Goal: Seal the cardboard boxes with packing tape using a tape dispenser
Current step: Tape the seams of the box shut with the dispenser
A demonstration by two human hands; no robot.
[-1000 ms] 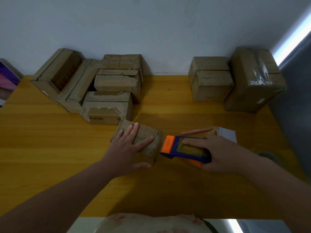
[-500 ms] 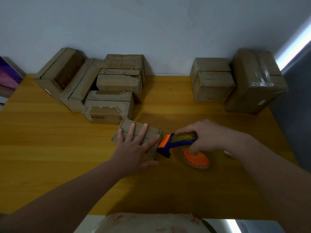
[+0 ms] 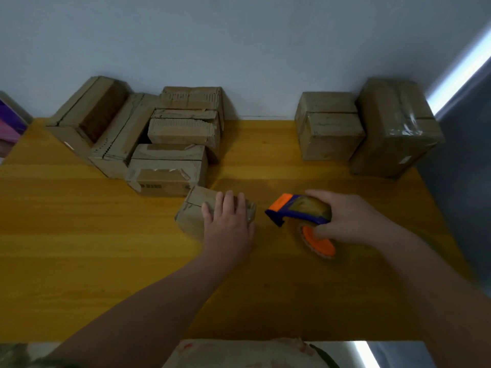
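Along the wall (image 3: pixel 239 49), boxes (image 3: pixel 170 168) crowd the yellow table (image 3: pixel 79 261).

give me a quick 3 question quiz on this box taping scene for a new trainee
1. True or false: the tape dispenser is touching the small box.
2. Which hand grips the tape dispenser? A) left hand B) right hand C) neither
3. What does the left hand rest on?

Key
1. False: bare table shows between them.
2. B
3. The small box, just in front of the stacked boxes.
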